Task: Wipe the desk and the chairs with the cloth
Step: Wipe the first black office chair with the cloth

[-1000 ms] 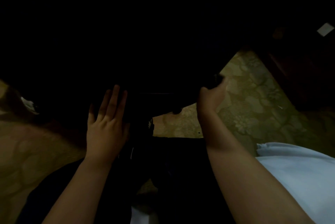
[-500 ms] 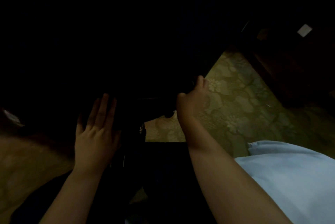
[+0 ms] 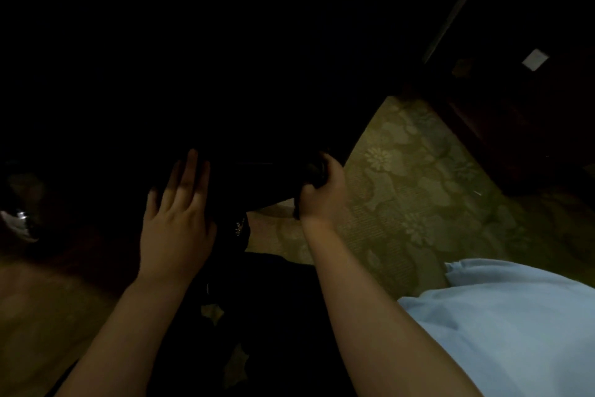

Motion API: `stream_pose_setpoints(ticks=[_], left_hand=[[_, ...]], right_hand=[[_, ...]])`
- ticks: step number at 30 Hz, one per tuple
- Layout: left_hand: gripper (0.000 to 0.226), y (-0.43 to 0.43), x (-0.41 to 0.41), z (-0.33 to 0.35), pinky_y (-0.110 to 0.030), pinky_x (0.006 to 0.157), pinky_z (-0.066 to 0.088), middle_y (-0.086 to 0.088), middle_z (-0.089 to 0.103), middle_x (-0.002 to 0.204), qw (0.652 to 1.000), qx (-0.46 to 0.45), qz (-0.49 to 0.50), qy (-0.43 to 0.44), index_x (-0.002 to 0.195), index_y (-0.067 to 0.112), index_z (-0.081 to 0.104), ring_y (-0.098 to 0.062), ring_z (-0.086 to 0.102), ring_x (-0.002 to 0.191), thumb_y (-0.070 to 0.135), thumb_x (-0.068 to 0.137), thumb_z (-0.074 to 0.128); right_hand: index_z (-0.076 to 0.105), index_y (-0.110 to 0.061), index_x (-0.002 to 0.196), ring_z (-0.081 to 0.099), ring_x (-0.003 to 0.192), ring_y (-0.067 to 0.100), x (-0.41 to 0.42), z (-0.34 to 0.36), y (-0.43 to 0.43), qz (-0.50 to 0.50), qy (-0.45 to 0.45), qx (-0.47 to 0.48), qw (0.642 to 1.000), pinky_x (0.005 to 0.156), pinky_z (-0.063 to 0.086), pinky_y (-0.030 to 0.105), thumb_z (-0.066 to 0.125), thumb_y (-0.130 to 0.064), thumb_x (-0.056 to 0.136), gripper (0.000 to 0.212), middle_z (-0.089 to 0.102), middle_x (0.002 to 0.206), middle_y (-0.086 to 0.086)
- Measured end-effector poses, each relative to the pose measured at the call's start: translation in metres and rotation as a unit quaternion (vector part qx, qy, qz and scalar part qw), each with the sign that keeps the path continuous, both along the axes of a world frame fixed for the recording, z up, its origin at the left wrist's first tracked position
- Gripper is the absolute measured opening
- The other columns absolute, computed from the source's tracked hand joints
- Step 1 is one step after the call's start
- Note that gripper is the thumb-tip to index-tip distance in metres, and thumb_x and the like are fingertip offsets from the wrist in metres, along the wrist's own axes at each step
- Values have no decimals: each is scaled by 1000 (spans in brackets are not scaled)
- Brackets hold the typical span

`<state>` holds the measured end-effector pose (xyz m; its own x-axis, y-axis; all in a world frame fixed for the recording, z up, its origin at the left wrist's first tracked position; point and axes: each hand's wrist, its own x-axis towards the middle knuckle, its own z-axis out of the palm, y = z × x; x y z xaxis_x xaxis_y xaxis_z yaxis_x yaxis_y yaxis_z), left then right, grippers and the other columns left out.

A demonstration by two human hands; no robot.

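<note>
The scene is very dark. A black chair (image 3: 257,184) fills the middle, and only its near edge can be made out. My left hand (image 3: 180,213) lies flat on the chair's dark surface, fingers apart and holding nothing. My right hand (image 3: 322,194) is closed around a dark bunched cloth (image 3: 312,171) at the chair's right near edge. A strip of the cloth hangs below my palm. No desk can be made out in the dark.
Green flower-patterned carpet (image 3: 402,187) lies to the right of the chair. Dark wooden furniture (image 3: 515,126) stands at the far right, with a small white square (image 3: 535,59) on it. My light-blue shirt (image 3: 499,316) fills the lower right. A shiny object (image 3: 19,219) sits at the left edge.
My right hand has slid left along the chair's edge with the cloth and curled tighter. My left hand has stayed flat on the chair.
</note>
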<state>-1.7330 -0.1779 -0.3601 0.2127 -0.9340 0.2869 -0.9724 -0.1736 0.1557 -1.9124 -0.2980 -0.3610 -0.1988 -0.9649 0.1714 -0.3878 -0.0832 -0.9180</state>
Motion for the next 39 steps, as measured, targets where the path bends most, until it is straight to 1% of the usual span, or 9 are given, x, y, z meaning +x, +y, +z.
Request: stream_pose_setpoints(ticks=[3,5,15,24,28,30,32,35,39], left_hand=[[87,0,-2,9,-54,116,23,-4,6,164,999,10,-3,39,155,15,19,-21,7,150,25,84,69],[79,5,-2,14,-53,117,20,-2,2,164,999,13,-24,42,155,16,19,-19,2,150,27,89,61],[77,32,0,104,-52,119,14,-1,-1,163,993,9,5,119,155,16,19,-18,0,149,24,91,62],[63,21,25,113,-51,110,37,-6,39,151,983,-48,34,173,144,14,44,-28,36,139,16,86,68],[50,1,32,91,-53,101,45,-11,52,138,980,-55,-1,193,133,8,54,-32,48,128,12,84,64],[53,-3,35,93,-55,100,45,-11,51,139,976,-42,-5,215,134,7,54,-31,46,129,8,83,67],[54,-6,34,96,-53,102,44,-12,49,140,975,-29,-2,221,135,7,52,-30,43,131,9,83,67],[57,-7,33,106,-48,104,44,-10,48,142,968,-26,20,249,136,7,51,-28,43,132,11,82,68],[60,6,19,84,-33,108,38,-4,42,146,942,-66,79,321,139,11,49,-20,40,136,7,82,67]], right_hand=[[62,-15,120,52,109,5,9,2,11,-10,-39,24,999,97,39,11,63,9,75,50,57,117,-8],[62,-15,118,50,105,-2,10,7,18,17,-55,27,998,96,39,8,64,9,77,48,57,116,-8],[63,-23,120,57,110,7,-20,101,35,114,-60,17,992,101,49,32,64,0,84,43,61,117,-6],[63,-21,118,58,107,11,5,109,16,110,-70,46,990,99,51,39,67,-4,85,37,63,112,-6],[61,-26,116,59,96,-1,33,92,0,56,-128,89,986,93,50,22,70,-3,84,41,62,100,-19],[56,-35,112,55,86,-11,39,89,1,34,-121,107,986,80,43,2,72,-3,83,46,57,95,-28],[51,-43,108,55,84,-16,39,90,1,18,-116,131,984,70,38,-3,72,-4,83,51,55,94,-32],[48,-42,106,56,93,-6,34,92,-4,-23,-110,131,985,74,37,0,67,2,84,53,53,96,-29],[52,-28,116,57,109,12,12,70,5,-11,-129,128,983,90,45,25,70,-3,83,45,60,113,-6]])
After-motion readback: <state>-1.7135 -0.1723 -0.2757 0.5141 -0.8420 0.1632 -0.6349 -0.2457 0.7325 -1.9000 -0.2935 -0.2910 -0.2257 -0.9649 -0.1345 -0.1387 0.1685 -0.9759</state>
